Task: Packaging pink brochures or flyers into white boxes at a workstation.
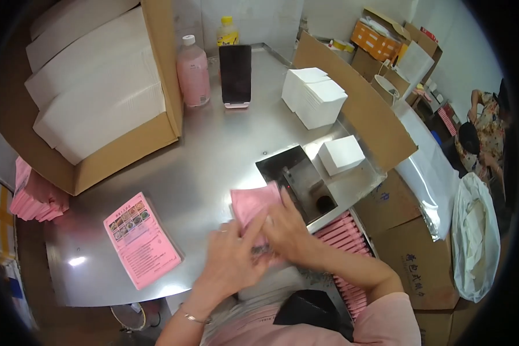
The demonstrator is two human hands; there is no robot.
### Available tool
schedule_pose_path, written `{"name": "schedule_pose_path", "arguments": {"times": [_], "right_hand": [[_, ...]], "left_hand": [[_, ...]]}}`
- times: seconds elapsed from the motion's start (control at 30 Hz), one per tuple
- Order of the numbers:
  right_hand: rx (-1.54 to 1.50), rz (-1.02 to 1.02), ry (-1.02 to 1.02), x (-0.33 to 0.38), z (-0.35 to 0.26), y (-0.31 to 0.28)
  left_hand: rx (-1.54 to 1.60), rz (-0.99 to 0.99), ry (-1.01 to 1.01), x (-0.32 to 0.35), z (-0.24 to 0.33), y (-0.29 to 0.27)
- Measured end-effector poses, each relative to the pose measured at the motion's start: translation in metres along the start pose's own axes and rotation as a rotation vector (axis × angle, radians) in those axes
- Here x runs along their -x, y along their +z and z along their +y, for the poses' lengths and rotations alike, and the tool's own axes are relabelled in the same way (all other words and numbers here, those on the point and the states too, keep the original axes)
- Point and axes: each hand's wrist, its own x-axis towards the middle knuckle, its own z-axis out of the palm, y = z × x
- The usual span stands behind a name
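Note:
A pink flat packet (252, 202), apparently a paper or plastic sleeve, is held close in front of me above the near edge of the metal table. My left hand (230, 254) grips its lower part from the left, fingers pointing toward the middle. My right hand (289, 230) closes on its right side, overlapping the left fingertips. Part of the packet is hidden under my fingers, and the right fingers are slightly blurred. To the left lies a neat stack of pink printed packets (144, 262). Right of my hands, a dark rectangular opening (294, 167) is set into the tabletop.
White folded stacks (314, 98) and a smaller white block (341, 154) stand beside a cardboard panel (357, 106). A large carton (127, 141) holds white stacks. A phone on a stand (235, 78) and a pink bottle (193, 72) are behind. Pink packets (343, 233) fill a box below right.

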Motion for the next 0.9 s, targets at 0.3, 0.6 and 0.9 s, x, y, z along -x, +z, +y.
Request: {"name": "schedule_pose_path", "arguments": {"times": [0.3,0.6,0.9], "right_hand": [[0.072,-0.633,0.696,0.013,0.082,-0.004],[0.614,0.153,0.559,0.028,0.127,-0.055],[0.453,0.238,0.572,0.041,0.152,-0.054]], "left_hand": [[0.078,-0.019,-0.018,0.03,-0.007,-0.033],[-0.466,0.284,-0.428,0.082,-0.092,-0.088],[0.061,0.221,-0.092,0.019,-0.036,-0.031]]}}
